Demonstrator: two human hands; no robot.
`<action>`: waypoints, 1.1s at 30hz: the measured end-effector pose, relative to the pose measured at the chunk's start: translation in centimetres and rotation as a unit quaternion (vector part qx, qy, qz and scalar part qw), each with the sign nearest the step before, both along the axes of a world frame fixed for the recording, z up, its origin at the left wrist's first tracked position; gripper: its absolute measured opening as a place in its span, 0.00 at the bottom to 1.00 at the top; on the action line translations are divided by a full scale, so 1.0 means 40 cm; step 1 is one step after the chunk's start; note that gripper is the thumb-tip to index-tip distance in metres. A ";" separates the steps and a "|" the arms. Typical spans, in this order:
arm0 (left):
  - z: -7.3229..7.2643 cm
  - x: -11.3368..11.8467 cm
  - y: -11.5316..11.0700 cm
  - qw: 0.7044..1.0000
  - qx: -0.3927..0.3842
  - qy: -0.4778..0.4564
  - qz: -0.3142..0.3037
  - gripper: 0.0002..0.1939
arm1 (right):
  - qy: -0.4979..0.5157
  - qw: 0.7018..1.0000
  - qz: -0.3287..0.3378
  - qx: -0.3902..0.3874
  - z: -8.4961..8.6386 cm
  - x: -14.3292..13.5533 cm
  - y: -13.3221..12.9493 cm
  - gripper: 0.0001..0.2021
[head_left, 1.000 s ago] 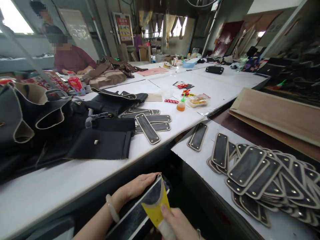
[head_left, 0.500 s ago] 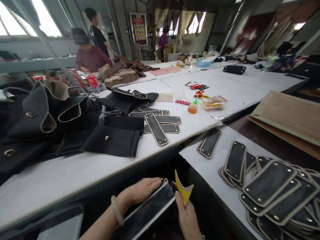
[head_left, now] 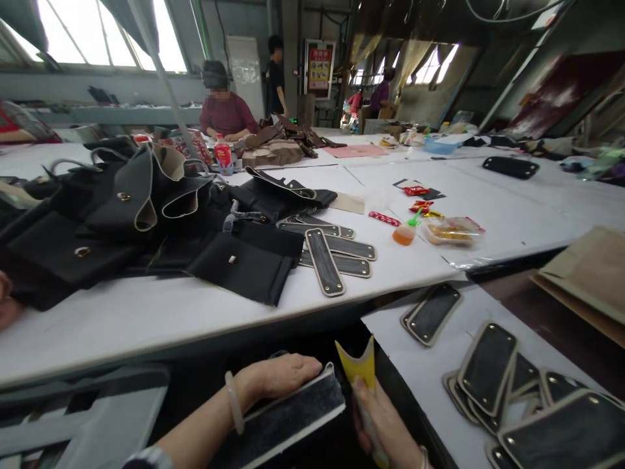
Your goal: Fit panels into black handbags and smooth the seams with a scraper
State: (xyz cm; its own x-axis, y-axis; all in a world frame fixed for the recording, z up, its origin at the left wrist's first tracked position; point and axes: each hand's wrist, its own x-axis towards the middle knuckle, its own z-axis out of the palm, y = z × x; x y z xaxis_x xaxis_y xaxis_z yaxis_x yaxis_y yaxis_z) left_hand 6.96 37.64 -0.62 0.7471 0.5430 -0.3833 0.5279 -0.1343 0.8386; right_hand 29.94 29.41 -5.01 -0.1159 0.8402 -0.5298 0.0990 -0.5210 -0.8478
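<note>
A black leather bag piece [head_left: 297, 410] with pale edges lies low in front of me, slanting up to the right, its lower part cut off by the frame. My left hand [head_left: 286, 376] rests along its upper edge, fingers stretched out flat; the thumb is hidden. Just right of the piece's far end, my right hand [head_left: 383, 413] is closed around a flat yellow tool [head_left: 359, 362] with a notched, two-pointed end sticking up. That tool stands apart from the bag piece.
Black bags [head_left: 234, 260] and trimmed leather strips [head_left: 325, 260] lie on the white table [head_left: 234, 326]. More strips [head_left: 556, 430] are heaped at right, near brown board [head_left: 586, 286]. A small orange-filled bottle [head_left: 404, 233] stands further back. Another person's hand [head_left: 7, 303] shows at the left edge.
The view has swung left, so the table things appear further right. My right hand has turned the yellow tool more upright and drawn it off the bag piece. My left hand stays on the piece.
</note>
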 end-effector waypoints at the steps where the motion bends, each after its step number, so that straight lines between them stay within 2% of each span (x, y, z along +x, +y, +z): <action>1: 0.005 0.000 -0.001 1.000 -0.002 0.003 0.009 0.24 | 0.026 0.998 0.055 -0.033 0.024 0.030 0.025 0.35; 3: 0.016 0.001 -0.004 1.000 -0.009 0.007 0.026 0.25 | 0.058 0.978 0.184 -0.081 0.071 0.084 0.081 0.33; 4: 0.020 0.001 -0.004 0.999 -0.012 0.008 0.035 0.25 | 0.040 0.960 0.262 -0.089 0.090 0.103 0.110 0.32; 6: 0.027 0.002 -0.006 0.998 -0.017 0.008 0.053 0.24 | -0.067 0.908 0.411 -0.041 0.118 0.119 0.166 0.30; 8: 0.029 0.003 -0.010 0.997 -0.017 0.009 0.076 0.22 | -0.187 0.850 0.489 0.051 0.131 0.108 0.217 0.28; 11: 0.022 0.002 -0.018 0.994 -0.021 0.010 0.111 0.23 | -0.308 0.802 0.478 0.183 0.138 0.066 0.277 0.23; 14: 0.011 -0.003 -0.028 0.989 -0.031 0.011 0.145 0.34 | -0.393 0.733 0.470 0.297 0.147 0.026 0.315 0.25; 17: 0.007 -0.005 -0.036 0.985 -0.043 0.016 0.168 0.41 | -0.409 0.659 0.505 0.378 0.154 0.005 0.343 0.26; 21: 0.021 -0.003 -0.039 0.985 -0.012 0.034 0.167 0.39 | -0.404 0.590 0.537 0.447 0.155 -0.008 0.373 0.27; 26: 0.043 0.002 -0.038 0.987 0.033 0.071 0.138 0.30 | -0.402 0.550 0.545 0.489 0.150 -0.017 0.385 0.28; 33: 0.056 0.009 -0.034 0.990 0.045 0.061 0.116 0.26 | -0.412 0.531 0.557 0.487 0.152 -0.020 0.380 0.29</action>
State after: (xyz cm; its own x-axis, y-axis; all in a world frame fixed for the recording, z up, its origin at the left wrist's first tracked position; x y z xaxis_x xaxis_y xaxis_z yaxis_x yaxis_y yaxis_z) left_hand 7.33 36.28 1.62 0.5488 0.7311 -0.4053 0.6496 -0.0679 0.7572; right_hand 29.13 44.60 1.06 -0.8948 0.4160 -0.1620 0.4332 0.8968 -0.0903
